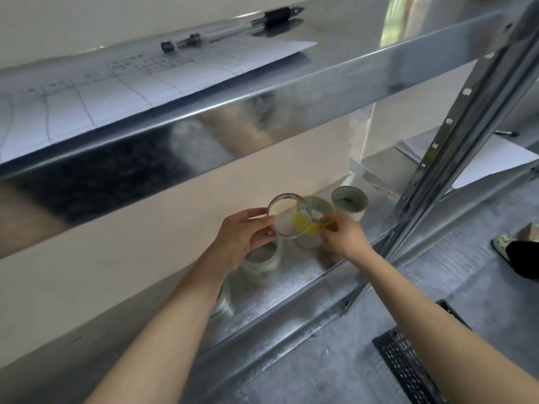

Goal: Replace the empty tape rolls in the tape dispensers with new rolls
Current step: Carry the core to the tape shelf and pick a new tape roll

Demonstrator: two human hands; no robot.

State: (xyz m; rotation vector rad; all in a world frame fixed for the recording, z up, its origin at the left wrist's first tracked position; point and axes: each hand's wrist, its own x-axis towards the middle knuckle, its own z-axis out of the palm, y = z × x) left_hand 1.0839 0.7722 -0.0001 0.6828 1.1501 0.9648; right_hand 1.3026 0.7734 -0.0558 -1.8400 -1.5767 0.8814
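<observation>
Clear tape roll is held up in the air just above the lower shelf, mid-frame and close to the beige wall. The left hand grips it, with fingers curled over the top rim and the thumb under the near side. Touching its right side is a yellow tape roll. The two overlap, and whether they are stuck together is unclear. The right hand pinches the yellow tape roll's right edge, fingers closed tight on it. Both forearms reach in from the near edge. On the lower shelf under the left hand stands a white roll, upright with its hole facing up. A second white roll stands farther right by the wall, also upright, well apart from the first. Another see-through ring sits nearer on the shelf, partly hidden by the left forearm and too blurred to tell more. Above is the upper shelf, shiny metal, carrying a printed paper with a pen lying on its far edge. A slotted metal post runs up the right side. Beyond it, more white sheets lie on a neighbouring shelf. Near right is grey floor with a black grate.
</observation>
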